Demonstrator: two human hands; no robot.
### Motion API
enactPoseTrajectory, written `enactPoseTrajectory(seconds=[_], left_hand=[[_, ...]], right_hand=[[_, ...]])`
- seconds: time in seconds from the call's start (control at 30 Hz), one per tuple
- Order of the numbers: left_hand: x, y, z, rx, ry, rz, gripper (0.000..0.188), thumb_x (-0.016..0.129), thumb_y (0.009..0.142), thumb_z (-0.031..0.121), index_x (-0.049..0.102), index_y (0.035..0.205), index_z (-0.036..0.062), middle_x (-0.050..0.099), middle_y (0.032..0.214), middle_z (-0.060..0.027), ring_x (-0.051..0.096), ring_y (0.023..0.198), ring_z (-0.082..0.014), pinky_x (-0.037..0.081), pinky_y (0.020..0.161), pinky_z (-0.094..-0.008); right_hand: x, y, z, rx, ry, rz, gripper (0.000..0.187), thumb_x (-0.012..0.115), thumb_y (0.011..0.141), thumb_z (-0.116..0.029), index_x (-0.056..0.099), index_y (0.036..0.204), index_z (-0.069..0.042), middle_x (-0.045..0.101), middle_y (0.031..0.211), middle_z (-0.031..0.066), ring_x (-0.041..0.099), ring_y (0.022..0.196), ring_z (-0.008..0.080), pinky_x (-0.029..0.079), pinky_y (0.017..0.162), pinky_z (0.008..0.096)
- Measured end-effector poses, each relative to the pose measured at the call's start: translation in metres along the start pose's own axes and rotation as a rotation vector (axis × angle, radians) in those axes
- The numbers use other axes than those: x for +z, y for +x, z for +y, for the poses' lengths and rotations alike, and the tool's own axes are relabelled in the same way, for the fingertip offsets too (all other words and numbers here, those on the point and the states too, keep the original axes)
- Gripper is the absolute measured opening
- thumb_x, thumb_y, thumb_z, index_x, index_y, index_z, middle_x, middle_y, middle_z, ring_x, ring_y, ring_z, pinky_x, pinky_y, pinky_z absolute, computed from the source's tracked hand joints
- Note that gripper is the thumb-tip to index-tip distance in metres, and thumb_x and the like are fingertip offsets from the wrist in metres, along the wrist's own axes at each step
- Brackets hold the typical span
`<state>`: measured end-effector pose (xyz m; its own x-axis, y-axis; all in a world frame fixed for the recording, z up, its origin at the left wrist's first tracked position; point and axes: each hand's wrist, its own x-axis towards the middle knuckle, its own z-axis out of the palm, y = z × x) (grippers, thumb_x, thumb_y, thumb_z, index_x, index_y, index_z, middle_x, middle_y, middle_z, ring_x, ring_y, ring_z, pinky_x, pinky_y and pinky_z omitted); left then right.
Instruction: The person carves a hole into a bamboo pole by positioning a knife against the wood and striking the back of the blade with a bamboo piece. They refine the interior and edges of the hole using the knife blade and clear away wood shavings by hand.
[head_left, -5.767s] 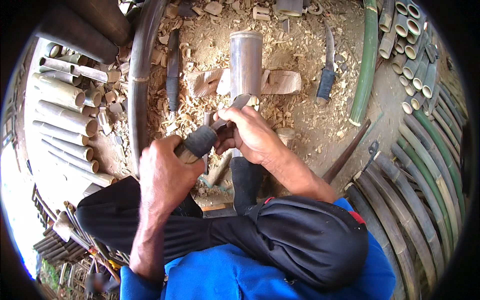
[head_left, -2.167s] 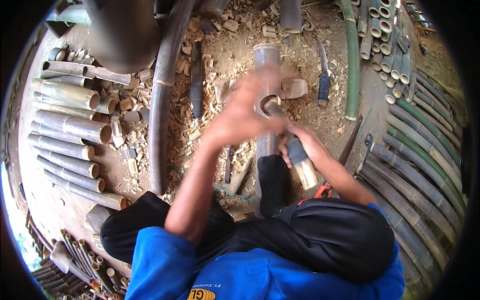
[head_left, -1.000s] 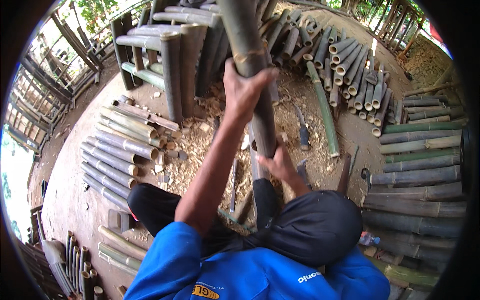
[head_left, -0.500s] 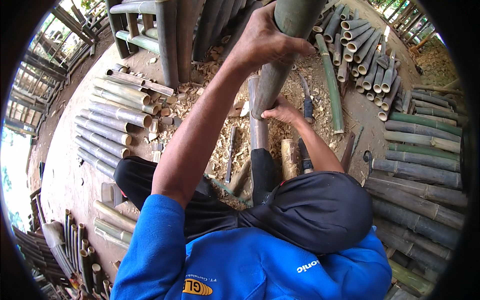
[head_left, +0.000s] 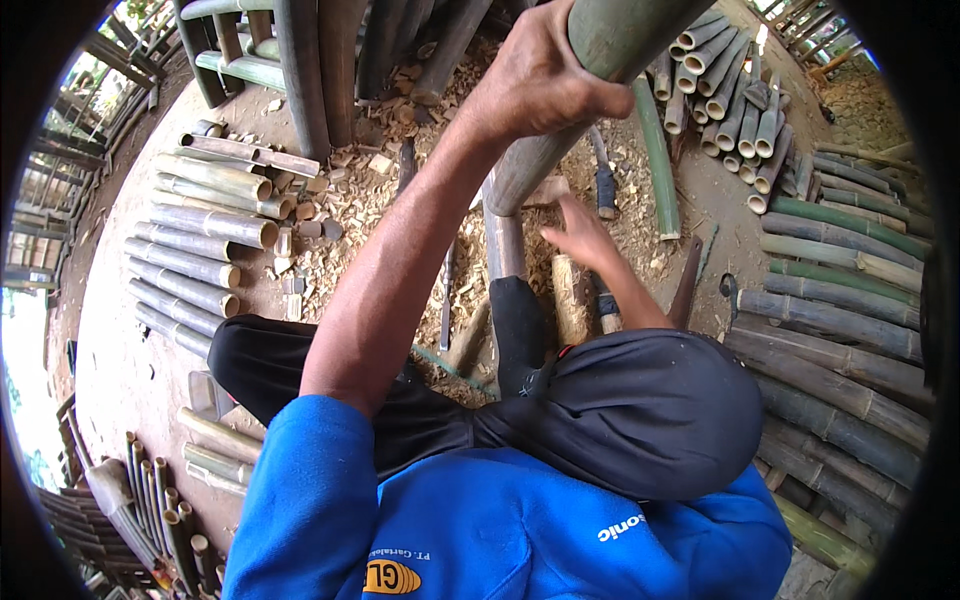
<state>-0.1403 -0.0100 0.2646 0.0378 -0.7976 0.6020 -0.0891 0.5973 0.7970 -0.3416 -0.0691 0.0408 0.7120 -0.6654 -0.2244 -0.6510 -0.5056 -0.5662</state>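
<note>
My left hand (head_left: 555, 80) is wrapped round a thick grey-green bamboo pole (head_left: 540, 165) that slants up and away to the right. The pole's lower end meets an upright, paler bamboo piece (head_left: 505, 240) with a black cover (head_left: 517, 315) round its near part, between my legs. Just right of that end is my right hand (head_left: 588, 240), off the pole, thumb and fingers apart. A pale wood piece (head_left: 548, 190) lies close to its fingertips. Beyond that hand lies a curved blade with a black-wrapped handle (head_left: 606, 190).
Wood chips (head_left: 340, 225) cover the ground ahead. A long narrow metal tool (head_left: 447, 295) lies left of centre, a short log (head_left: 571, 300) right. Cut bamboo lies in rows at left (head_left: 190, 265) and right (head_left: 840, 325), with a stack (head_left: 725, 90) far right. A bamboo frame (head_left: 300, 80) stands far left.
My right hand has let go of the pole's lower end and moved slightly right. My left hand keeps its grip, and the pole's upper part has swung right. The view has shifted a little.
</note>
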Motion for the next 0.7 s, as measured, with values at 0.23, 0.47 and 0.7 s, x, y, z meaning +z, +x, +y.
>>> enactPoseTrajectory(seconds=[0.23,0.47,0.7], left_hand=[[-0.003,0.008,0.000,-0.034,0.087,0.007,0.083,0.088,0.061,0.028,0.053,0.130,-0.0015,0.065,0.109,-0.0186,0.066,0.099,-0.0292,0.054,0.092,-0.0430],[0.010,0.046,0.060,0.025,0.169,0.153,0.084,0.091,0.063,0.036,0.055,0.125,-0.0066,0.067,0.109,-0.0194,0.068,0.100,-0.0278,0.054,0.093,-0.0393],[0.020,0.058,0.053,0.018,0.085,0.105,0.068,0.088,0.061,0.024,0.062,0.118,-0.0029,0.071,0.104,-0.0137,0.069,0.093,-0.0201,0.054,0.087,-0.0357]], right_hand=[[0.067,-0.109,0.083,0.364,-0.229,0.003,0.081,0.074,0.082,-0.034,0.037,0.146,0.000,0.048,0.142,0.0285,0.052,0.129,0.0407,0.042,0.108,0.0504],[0.055,-0.150,0.072,0.308,0.039,0.131,0.088,0.074,0.083,-0.035,0.031,0.151,0.000,0.043,0.147,0.0295,0.048,0.134,0.0398,0.040,0.110,0.0491],[-0.145,-0.177,-0.031,-0.106,0.315,0.475,0.095,0.073,0.083,-0.037,0.024,0.155,0.001,0.037,0.152,0.0304,0.043,0.138,0.0390,0.039,0.112,0.0478]])
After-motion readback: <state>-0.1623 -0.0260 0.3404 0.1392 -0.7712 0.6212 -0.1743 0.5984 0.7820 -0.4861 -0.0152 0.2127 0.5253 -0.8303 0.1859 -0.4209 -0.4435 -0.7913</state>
